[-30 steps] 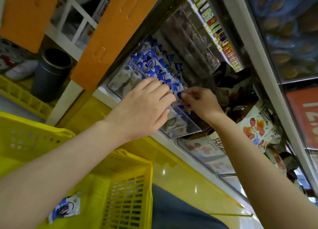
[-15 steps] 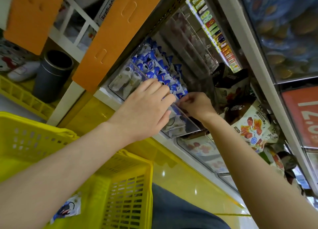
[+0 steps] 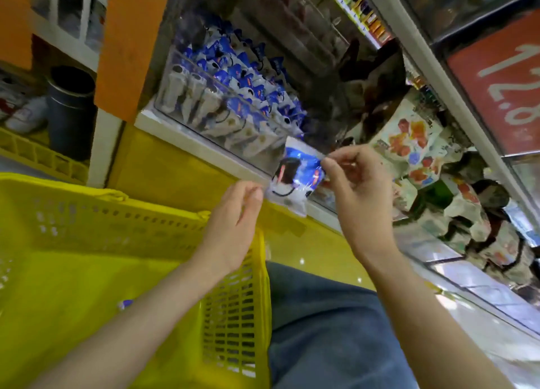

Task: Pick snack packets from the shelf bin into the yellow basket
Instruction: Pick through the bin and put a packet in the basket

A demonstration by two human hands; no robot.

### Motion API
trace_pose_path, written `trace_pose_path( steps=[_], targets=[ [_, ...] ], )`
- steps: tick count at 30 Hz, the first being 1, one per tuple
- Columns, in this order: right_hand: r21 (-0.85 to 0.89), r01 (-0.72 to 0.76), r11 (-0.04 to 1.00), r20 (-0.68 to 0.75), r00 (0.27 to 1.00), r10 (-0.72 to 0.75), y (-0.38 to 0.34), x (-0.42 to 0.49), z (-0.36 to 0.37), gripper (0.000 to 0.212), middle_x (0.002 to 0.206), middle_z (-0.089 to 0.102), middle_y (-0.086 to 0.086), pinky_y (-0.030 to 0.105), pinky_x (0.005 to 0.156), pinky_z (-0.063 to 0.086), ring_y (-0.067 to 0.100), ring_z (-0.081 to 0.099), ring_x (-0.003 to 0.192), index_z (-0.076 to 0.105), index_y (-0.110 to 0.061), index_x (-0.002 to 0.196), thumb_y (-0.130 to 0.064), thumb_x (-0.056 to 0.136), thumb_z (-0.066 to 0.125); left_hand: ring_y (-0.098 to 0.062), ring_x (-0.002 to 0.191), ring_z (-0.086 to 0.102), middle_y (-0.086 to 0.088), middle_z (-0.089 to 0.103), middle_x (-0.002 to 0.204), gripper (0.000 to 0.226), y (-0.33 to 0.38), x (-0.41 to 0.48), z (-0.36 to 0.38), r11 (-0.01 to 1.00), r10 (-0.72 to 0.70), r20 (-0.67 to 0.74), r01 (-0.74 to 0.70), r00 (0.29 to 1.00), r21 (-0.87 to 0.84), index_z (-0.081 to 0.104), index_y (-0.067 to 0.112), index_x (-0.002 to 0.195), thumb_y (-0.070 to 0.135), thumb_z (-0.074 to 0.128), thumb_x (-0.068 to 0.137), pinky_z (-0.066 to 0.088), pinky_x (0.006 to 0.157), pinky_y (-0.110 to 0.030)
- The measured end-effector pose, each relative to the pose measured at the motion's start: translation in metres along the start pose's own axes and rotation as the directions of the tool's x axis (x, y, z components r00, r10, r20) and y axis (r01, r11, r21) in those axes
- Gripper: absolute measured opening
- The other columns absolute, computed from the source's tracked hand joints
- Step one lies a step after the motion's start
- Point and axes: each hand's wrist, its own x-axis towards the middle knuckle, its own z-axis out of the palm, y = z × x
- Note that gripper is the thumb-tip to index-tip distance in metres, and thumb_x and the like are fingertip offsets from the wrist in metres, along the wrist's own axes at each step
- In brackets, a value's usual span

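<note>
Near left: yellow perforated plastic basket (image 3: 122, 231), with rigid lattice walls and an open top. A blue scrap of another packet (image 3: 126, 304) shows on its floor.

Far, behind it: clear hard-plastic shelf bin (image 3: 222, 108), packed with upright blue-and-white packets.

Left hand (image 3: 233, 222) is over the basket's right rim, fingers loosely curled, tips at the packet's lower left corner. Whether it touches or pinches, I cannot tell.

Blue-and-white glossy film snack packet (image 3: 295, 178) hangs in the air, out of the bin and just right of the basket. It is flat and crinkly.

Right hand (image 3: 356, 190) pinches its upper right edge between thumb and forefinger.

Judgement: carry it left past the rim before releasing. The film looks slippery, so hold it by the sealed edge.
</note>
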Motion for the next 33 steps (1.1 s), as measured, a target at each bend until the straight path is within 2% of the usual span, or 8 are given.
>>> trace_pose_path(
  steps=[4,8,12,16,22,25,29,33],
  targets=[
    [0.135,-0.389,0.911,0.179,0.914,0.364,0.042,-0.067,0.026,0.023,0.072,0.060,-0.003,0.025,0.062,0.056,0.010,0.060,0.069,0.054,-0.019,0.074,-0.002,0.088,0.058,-0.006,0.081,0.052,0.004,0.056,0.087,0.019,-0.030,-0.025,0.005,0.912,-0.295,0.178,0.333,0.939,-0.241,0.054,0.019,0.092,0.017,0.036,0.098,0.041,0.075,-0.021],
    [0.309,-0.712,0.631,0.286,0.702,0.652,0.074,-0.119,0.049,0.015,0.083,0.062,0.008,0.021,0.062,0.055,0.010,0.063,0.073,0.055,-0.013,0.080,-0.005,0.092,0.053,-0.008,0.069,0.049,-0.004,0.051,0.082,0.020,-0.072,-0.053,0.001,0.893,-0.429,0.292,0.450,0.855,-0.006,0.056,0.001,0.110,0.007,0.054,0.091,0.038,0.061,-0.015],
    [0.193,-0.869,0.456,0.358,0.495,0.791,0.094,-0.169,0.070,0.017,0.097,0.065,0.017,0.039,0.083,0.051,0.025,0.061,0.091,0.060,-0.001,0.101,-0.015,0.092,0.056,-0.018,0.079,0.050,-0.006,0.049,0.088,0.025,-0.100,-0.080,-0.001,0.804,-0.579,0.364,0.585,0.730,0.105,0.053,0.002,0.113,0.004,0.058,0.088,0.042,0.070,-0.024],
    [0.011,-0.823,0.568,0.331,0.539,0.774,0.102,-0.198,0.075,0.012,0.074,0.061,0.005,0.036,0.074,0.048,0.017,0.055,0.074,0.066,-0.007,0.082,-0.015,0.089,0.060,-0.022,0.094,0.056,-0.007,0.056,0.101,0.023,-0.112,-0.099,0.003,0.740,-0.641,0.454,0.654,0.619,0.153,0.052,0.011,0.107,0.006,0.061,0.087,0.045,0.078,-0.028],
    [-0.005,-0.827,0.562,0.341,0.527,0.778,0.108,-0.225,0.079,0.010,0.068,0.063,0.001,0.029,0.063,0.047,0.009,0.056,0.064,0.068,-0.008,0.080,-0.015,0.086,0.064,-0.020,0.083,0.050,-0.018,0.057,0.087,0.024,-0.121,-0.115,0.018,0.761,-0.641,0.324,0.630,0.695,0.155,0.058,-0.012,0.096,0.011,0.053,0.093,0.036,0.070,-0.030],
    [-0.106,-0.711,0.695,0.285,0.648,0.706,0.107,-0.236,0.075,0.010,0.066,0.062,-0.007,0.015,0.055,0.042,0.001,0.055,0.059,0.067,-0.013,0.079,-0.020,0.086,0.065,-0.018,0.078,0.048,-0.018,0.053,0.085,0.022,-0.128,-0.124,0.026,0.722,-0.686,0.300,0.672,0.663,0.167,0.057,-0.010,0.095,0.012,0.051,0.094,0.034,0.065,-0.030],
    [-0.278,-0.498,0.822,0.318,0.760,0.568,0.108,-0.242,0.070,0.013,0.089,0.065,0.000,0.027,0.067,0.047,0.012,0.059,0.078,0.068,-0.014,0.090,-0.026,0.089,0.061,-0.021,0.083,0.057,-0.017,0.060,0.090,0.015,-0.131,-0.128,0.032,0.686,-0.712,0.290,0.721,0.639,0.097,0.058,-0.001,0.093,0.011,0.050,0.094,0.042,0.068,-0.026],
    [-0.135,-0.687,0.714,0.190,0.690,0.699,0.108,-0.239,0.066,0.008,0.078,0.064,0.000,0.024,0.065,0.048,0.012,0.059,0.072,0.064,-0.013,0.085,-0.017,0.089,0.060,-0.012,0.077,0.063,-0.006,0.066,0.090,0.008,-0.133,-0.130,0.025,0.655,-0.714,0.394,0.750,0.579,0.086,0.058,0.014,0.096,0.020,0.059,0.089,0.050,0.063,-0.020]
  ],
)
